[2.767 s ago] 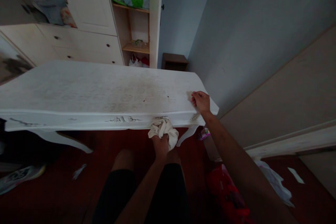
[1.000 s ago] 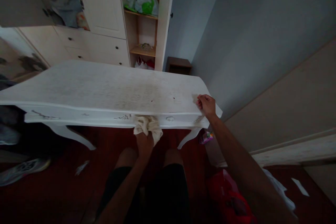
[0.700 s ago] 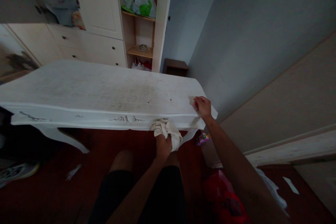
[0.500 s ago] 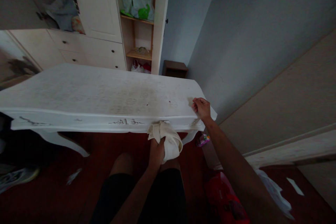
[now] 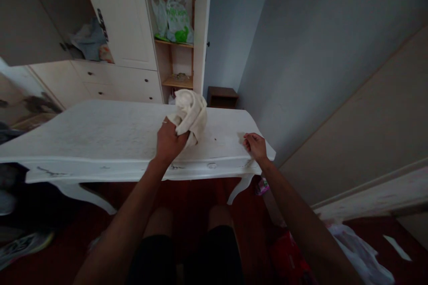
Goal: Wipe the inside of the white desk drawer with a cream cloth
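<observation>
A white table (image 5: 110, 131) with a curved front edge and carved trim spans the view, its top marked with dark smudges and a small dark speck. Over its middle, my left hand (image 5: 170, 141) is closed on a bunched cream cloth (image 5: 192, 113), which covers part of the top. Near the table's right end, my right hand (image 5: 256, 144) rests by the front edge with its fingers curled together; whether anything small is in them is hidden.
Behind the table stands a white wardrobe (image 5: 133, 18) with plastic bags (image 5: 179, 20) on a shelf. A small brown cabinet (image 5: 223, 91) is by the grey wall. On the red floor lie a shoe (image 5: 25, 247), a red item (image 5: 289, 256) and a white bag (image 5: 359, 254).
My left hand has lifted the cloth from below the front edge up over the table's middle. The right hand stays at the right end. The view has tilted slightly upward.
</observation>
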